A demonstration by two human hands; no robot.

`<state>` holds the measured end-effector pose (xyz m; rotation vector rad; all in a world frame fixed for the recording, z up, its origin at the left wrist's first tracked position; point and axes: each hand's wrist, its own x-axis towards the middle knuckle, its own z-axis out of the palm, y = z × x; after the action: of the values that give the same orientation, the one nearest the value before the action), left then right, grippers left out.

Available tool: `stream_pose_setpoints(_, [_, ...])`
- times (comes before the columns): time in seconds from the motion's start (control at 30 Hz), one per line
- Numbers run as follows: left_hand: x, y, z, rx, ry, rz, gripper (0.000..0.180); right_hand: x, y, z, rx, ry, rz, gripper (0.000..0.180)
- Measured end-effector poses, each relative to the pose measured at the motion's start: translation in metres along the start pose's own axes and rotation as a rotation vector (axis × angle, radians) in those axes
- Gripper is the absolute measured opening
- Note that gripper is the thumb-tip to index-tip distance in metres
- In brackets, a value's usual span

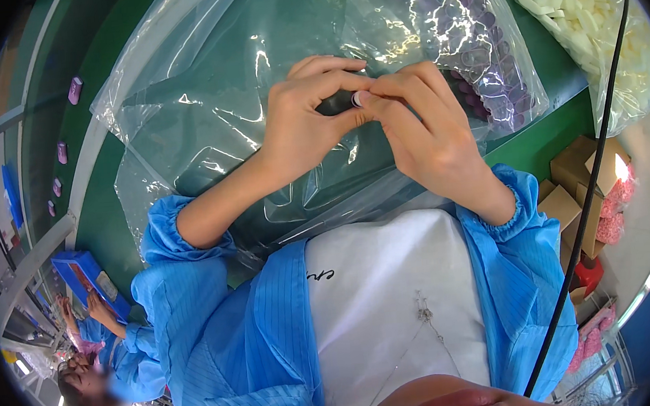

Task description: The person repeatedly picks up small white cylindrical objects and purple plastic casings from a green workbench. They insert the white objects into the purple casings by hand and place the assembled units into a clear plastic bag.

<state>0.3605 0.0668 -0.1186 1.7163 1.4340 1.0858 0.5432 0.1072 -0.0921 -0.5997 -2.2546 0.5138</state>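
Over a clear plastic sheet or bag, my two hands meet with their fingertips together. A small pale piece shows between them, mostly covered by the fingers; its kind is too small to make out. My left hand pinches at it from the left, thumb and index finger forming a ring. From the other side my right hand closes thumb and fingers on the same piece. Just beyond the right hand lies a clear bag of purple plastic pieces, glossy and rounded.
A clear bag of cream-coloured pieces stands at the far right. Cardboard boxes and pink pieces are below it. Small purple pieces line the left strip. A co-worker sits near a blue tray. A black cable crosses the right side.
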Motion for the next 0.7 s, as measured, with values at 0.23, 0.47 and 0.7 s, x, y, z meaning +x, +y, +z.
stream_pose_setpoints(0.23, [-0.001, -0.004, -0.001, 0.006, -0.019, -0.009, 0.032, 0.003, 0.01, -0.004, 0.136, -0.021, -0.004, 0.028])
stream_pose_setpoints(0.47, [0.0, -0.003, 0.002, 0.02, 0.012, -0.005, 0.03, -0.003, 0.013, -0.004, 0.013, -0.023, -0.061, 0.034])
stream_pose_setpoints(0.7, [0.0, -0.001, -0.002, 0.063, -0.039, -0.007, 0.031, 0.001, 0.015, -0.012, -0.021, -0.151, -0.136, 0.035])
